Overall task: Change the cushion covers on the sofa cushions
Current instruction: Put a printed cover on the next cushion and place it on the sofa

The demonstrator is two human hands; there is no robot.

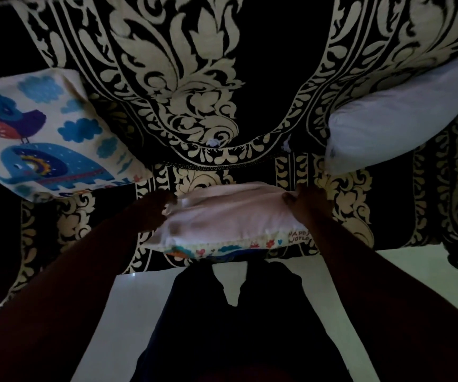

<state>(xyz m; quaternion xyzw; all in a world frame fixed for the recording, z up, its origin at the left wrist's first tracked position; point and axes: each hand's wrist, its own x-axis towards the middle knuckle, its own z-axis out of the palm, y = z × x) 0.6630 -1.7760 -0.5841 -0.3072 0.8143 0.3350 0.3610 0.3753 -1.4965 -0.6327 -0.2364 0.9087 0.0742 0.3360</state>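
The cushion [230, 216] lies on the front edge of the sofa [183, 78], which is draped in a black and cream floral cloth, and its long axis runs left to right, parallel to that edge. Its pale plain side faces up, while the printed cover [222, 248] shows along its near edge (small coloured figures and some lettering). The left hand [154, 209] grips the cushion's left end with fingers curled into the fabric; the right hand [309, 202] holds the right end, fingers bent over the corner. Left of the cushion, on the sofa, rests an elephant-print cushion [43, 133]. To its right, farther back, lies a bare white cushion [404, 114].
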